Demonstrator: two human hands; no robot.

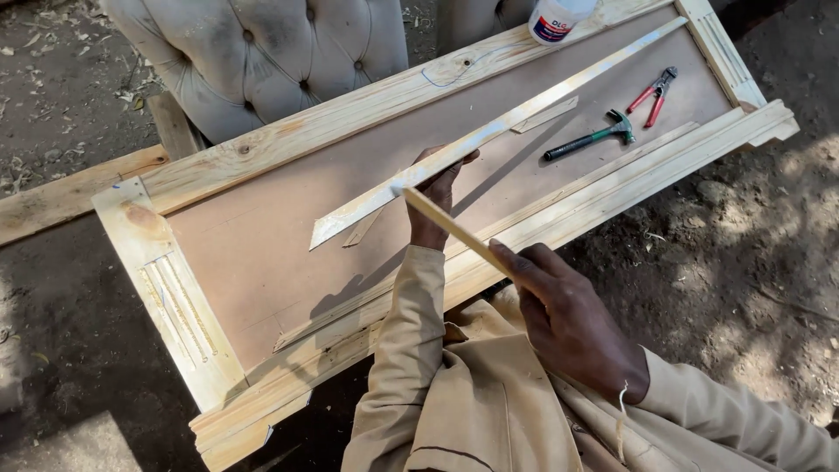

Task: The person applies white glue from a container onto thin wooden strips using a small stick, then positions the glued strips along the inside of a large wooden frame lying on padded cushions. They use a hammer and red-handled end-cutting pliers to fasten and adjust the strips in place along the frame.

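- Head view: the left hand (434,194) is closing its grip on a long moulding strip (489,133), slanting above the wooden frame (262,149).
- The right hand (568,319) is pinching a thin stick (450,225), its tip touching the strip.
- A hammer (592,136) and pliers (654,91) are lying on the panel.

The left hand (434,188) holds a long pale wooden strip (489,131) lifted slantwise over the brown board of a wooden frame (288,135), fingers curled under its middle. The right hand (564,319) pinches a thin stick (450,229) whose tip touches the strip (its face looks wet with glue). Toward the frame's far end lie a hammer (594,135) and red-handled pliers (654,94), close together; a white glue bottle (555,17) stands on the far rail.
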